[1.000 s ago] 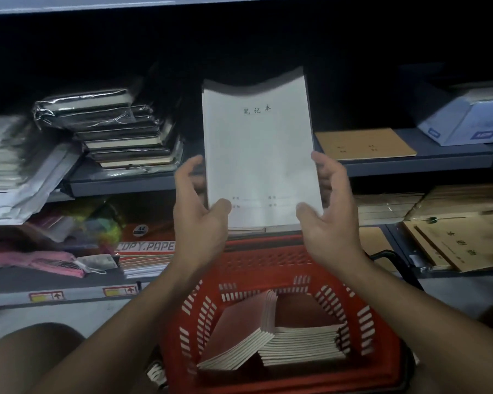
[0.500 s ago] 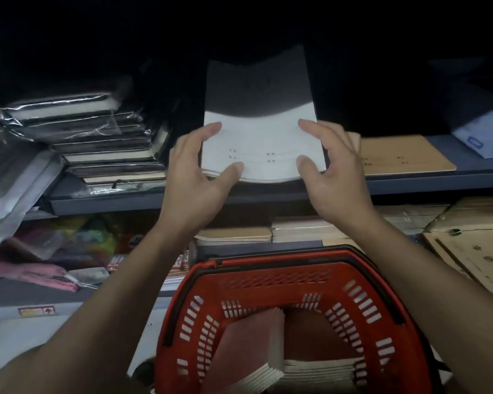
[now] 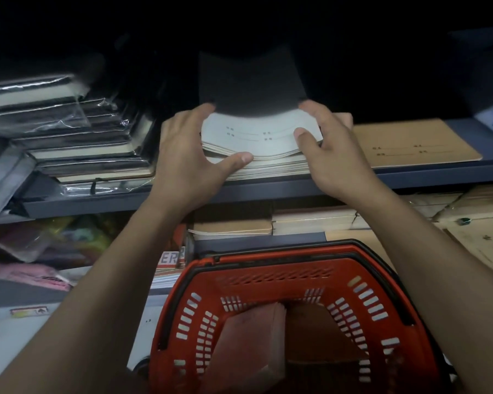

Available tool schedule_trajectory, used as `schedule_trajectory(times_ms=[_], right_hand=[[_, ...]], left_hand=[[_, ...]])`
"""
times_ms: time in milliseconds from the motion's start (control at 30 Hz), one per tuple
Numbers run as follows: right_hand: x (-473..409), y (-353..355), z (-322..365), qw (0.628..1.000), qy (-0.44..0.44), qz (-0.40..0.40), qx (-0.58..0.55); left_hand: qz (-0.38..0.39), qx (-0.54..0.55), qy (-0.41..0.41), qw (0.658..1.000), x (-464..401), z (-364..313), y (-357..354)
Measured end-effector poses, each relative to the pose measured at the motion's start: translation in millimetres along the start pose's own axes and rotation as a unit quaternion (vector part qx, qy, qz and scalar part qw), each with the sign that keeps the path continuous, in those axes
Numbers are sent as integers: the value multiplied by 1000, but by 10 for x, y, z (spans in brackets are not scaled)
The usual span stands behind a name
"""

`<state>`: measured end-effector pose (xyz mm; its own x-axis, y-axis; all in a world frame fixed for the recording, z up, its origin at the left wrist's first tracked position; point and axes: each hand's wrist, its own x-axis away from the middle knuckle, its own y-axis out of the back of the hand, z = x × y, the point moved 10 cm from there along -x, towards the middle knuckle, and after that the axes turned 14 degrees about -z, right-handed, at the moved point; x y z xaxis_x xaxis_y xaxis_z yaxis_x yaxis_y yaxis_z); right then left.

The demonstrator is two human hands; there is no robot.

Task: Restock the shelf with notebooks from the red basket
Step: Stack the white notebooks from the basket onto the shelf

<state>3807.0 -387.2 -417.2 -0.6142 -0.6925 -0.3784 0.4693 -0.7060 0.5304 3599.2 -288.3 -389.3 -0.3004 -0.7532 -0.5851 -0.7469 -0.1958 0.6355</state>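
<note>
While a dark shelf spans the middle of the frame, a red basket sits at lower centre with reddish-brown notebooks leaning inside it. Between the two, a stack of white notebooks lies on the shelf's front edge at centre frame, its far half lost in shadow. To its left, black wrapped books are piled on the same shelf; to its right lies a tan notebook. The left hand grips the stack's left side, fingers curled over the top edge and thumb pressed against the front of the pages. The right hand holds the right side, thumb resting on the top cover and fingers curled over the far right corner. Both hands bracket the stack, which bows slightly downward in the middle between them.
</note>
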Motion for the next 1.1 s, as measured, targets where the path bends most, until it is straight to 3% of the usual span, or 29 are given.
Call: schedule_trajectory(times_ms=[200,433,600,900,1100], right_hand=[[34,-54,-51,999,26,17,35],[5,-119,-59,988,83,16,126],[73,-128,2,982,111,41,144],[109,-19,44,987,106,5,124],[130,-55,62,981,128,8,148]], left_hand=[[2,-63,-32,998,61,1,23],[24,-66,-1,998,114,0,33],[27,-49,-4,998,107,57,9],[30,-104,-39,993,146,4,4],[18,-57,-20,998,191,-26,39]])
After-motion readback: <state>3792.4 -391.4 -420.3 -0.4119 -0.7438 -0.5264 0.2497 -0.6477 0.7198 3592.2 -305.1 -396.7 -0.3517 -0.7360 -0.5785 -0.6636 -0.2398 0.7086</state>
